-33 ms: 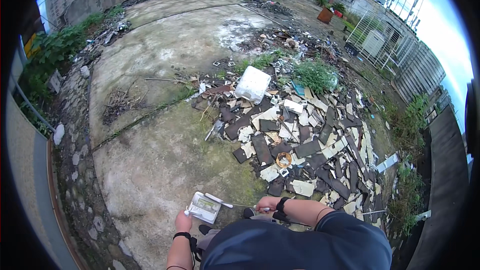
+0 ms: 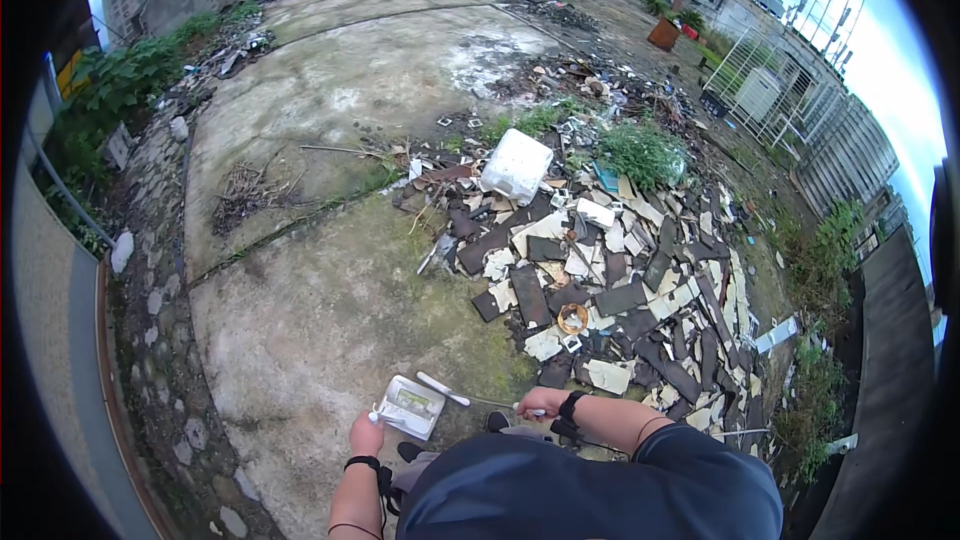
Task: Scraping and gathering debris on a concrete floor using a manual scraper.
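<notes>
My left hand (image 2: pixel 366 434) is closed at the left edge of a shallow white box (image 2: pixel 416 406), gripping a small white piece (image 2: pixel 377 417) there. A pale greenish patch shows inside the box; I cannot tell whether the box hangs or rests on the ground. Just beyond its upper right edge is a slim white rod (image 2: pixel 443 389). My right hand (image 2: pixel 543 402) is wrapped round a white handle-like piece (image 2: pixel 533 412). A thin line runs leftward from it toward the rod; whether they join is unclear. Both wrists wear dark bands.
Broken tiles and boards (image 2: pixel 620 290) cover the ground ahead to the right, with a dirty white container (image 2: pixel 517 166) on top. Dry twigs (image 2: pixel 245 190) lie on the concrete to the left. A low wall (image 2: pixel 60 340) runs along the left, and a white metal cage (image 2: pixel 755 90) stands far right.
The view has shifted slightly. The white box tilts a little differently, and the slim white rod now shows apart from its edge. Both hands keep their grip.
</notes>
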{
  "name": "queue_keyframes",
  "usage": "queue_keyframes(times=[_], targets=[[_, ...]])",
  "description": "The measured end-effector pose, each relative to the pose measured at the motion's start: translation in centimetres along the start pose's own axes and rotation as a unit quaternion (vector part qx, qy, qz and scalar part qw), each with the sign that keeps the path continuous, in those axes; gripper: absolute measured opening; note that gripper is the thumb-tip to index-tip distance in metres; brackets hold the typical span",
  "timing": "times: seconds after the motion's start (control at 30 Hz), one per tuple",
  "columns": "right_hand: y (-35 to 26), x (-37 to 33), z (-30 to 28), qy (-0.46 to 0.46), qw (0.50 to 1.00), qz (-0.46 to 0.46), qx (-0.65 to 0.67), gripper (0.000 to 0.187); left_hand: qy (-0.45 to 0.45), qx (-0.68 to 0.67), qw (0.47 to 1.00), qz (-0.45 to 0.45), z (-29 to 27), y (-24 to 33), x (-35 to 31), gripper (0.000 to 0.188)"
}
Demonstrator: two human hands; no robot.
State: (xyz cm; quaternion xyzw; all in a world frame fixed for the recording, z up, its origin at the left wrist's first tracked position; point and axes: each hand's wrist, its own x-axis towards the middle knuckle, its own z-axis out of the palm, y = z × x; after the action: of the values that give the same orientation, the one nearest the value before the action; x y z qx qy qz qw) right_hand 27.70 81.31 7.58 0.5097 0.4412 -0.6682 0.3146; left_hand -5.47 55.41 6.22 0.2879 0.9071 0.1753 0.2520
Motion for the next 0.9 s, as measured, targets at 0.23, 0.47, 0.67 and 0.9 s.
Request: queue_keyframes(times=[0.23,0.47,0.67,0.9], targets=[[-3.5,3.6,5.5,0.143,0.983,-0.023,0.112,0.014,-0.018,-0.045,0.999,-0.005,-3.6,-7.1,4.0,0.026],[-10.4,5.7,9.6,0.187,0.979,-0.054,-0.052,0.026,-0.036,-0.035,0.998,-0.026,-3.7,-7.6,6.4,0.029],[-14.0,9.5,9.8,0.068,0.982,-0.041,-0.172,0.016,-0.055,-0.033,0.997,-0.048,-4.1,-6.2,8.0,0.030],[-18.8,8.9,2.4,-0.071,0.997,0.011,0.038,0.018,-0.057,0.005,0.996,-0.074,-5.1,-2.2,10.6,0.029]])
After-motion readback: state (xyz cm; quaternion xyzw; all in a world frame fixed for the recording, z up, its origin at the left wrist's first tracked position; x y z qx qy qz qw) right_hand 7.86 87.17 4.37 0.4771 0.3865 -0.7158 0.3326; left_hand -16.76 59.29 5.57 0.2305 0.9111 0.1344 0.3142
